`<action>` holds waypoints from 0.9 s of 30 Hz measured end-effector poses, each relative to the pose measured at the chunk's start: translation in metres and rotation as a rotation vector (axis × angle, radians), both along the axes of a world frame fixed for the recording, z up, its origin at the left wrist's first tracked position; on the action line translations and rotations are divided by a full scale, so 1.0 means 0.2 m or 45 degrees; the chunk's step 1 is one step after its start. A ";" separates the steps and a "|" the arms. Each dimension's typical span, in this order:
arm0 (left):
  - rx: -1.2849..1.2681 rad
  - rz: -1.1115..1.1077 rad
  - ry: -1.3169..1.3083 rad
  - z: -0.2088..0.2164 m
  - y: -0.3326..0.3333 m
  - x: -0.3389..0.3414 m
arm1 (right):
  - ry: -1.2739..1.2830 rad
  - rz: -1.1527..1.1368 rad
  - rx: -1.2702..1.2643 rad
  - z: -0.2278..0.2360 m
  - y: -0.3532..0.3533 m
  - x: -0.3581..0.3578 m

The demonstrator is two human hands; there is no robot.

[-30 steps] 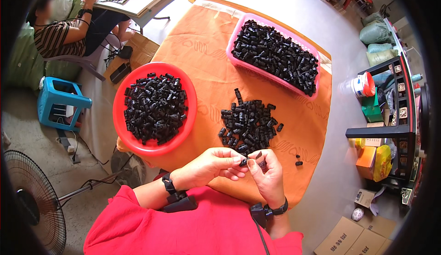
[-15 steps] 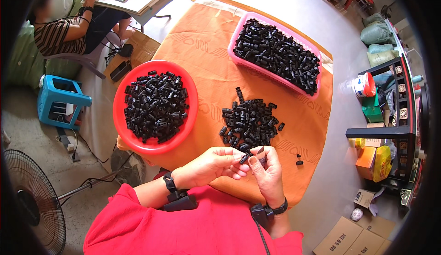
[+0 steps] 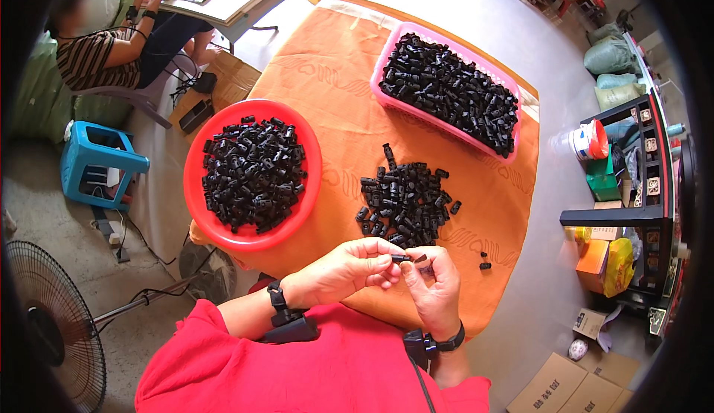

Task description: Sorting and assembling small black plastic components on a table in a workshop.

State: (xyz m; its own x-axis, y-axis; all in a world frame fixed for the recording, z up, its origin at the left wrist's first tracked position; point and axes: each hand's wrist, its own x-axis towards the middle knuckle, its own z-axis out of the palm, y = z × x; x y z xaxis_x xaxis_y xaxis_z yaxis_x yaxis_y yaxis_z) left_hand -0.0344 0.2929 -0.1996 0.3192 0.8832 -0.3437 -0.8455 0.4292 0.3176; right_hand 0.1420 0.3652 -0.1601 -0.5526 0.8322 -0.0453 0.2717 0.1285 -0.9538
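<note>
Between the thumb and fingertips of my left hand (image 3: 353,270) is a small black plastic cord lock (image 3: 400,258), lying nearly level. My right hand (image 3: 435,294) is closed beside it, its thumb against the cord lock's right end. A thin, dark, blade-like piece (image 3: 421,259) sticks up from the right fingers; its exact kind is unclear. Just beyond both hands, a loose heap of black cord locks (image 3: 409,197) lies on the orange tablecloth (image 3: 312,63). A red basin (image 3: 195,182) at left and a pink basket (image 3: 381,78) at far right hold many similar black pieces.
Two small black pieces (image 3: 485,266) lie apart on the cloth at right. A blue stool (image 3: 97,134) and a fan (image 3: 56,331) stand at left. Another person (image 3: 104,56) sits at a far-left table. A black shelf rack (image 3: 617,215) and cardboard boxes (image 3: 554,383) are at right.
The cord lock has turned from slanting to nearly level in my left fingers. Both hands have shifted slightly, with the right a little nearer to me. The other person's hands have moved.
</note>
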 end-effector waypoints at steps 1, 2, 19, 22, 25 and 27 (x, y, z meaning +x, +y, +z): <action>-0.012 -0.004 0.005 0.00 0.00 0.00 | -0.020 0.024 0.118 0.00 0.00 0.00; -0.012 0.000 0.006 0.00 0.01 0.00 | -0.019 0.027 0.117 0.00 0.00 0.00; 0.013 -0.054 0.047 -0.08 0.01 0.00 | -0.035 0.179 0.192 0.02 -0.01 -0.01; -0.017 -0.047 0.047 -0.06 0.02 0.02 | -0.057 0.173 0.266 -0.02 0.00 0.01; -0.019 -0.003 0.053 -0.06 0.02 0.03 | -0.074 0.137 0.323 -0.01 -0.02 -0.03; -0.016 0.001 0.057 -0.07 0.02 0.03 | -0.063 0.081 0.312 -0.01 -0.02 -0.04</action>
State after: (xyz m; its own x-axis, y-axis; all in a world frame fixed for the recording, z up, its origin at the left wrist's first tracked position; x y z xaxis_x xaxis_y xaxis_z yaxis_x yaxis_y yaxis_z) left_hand -0.0290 0.2965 -0.2131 0.3022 0.8791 -0.3686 -0.8311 0.4324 0.3498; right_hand 0.1337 0.3619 -0.1613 -0.6063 0.7854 0.1251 0.3010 0.3723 -0.8780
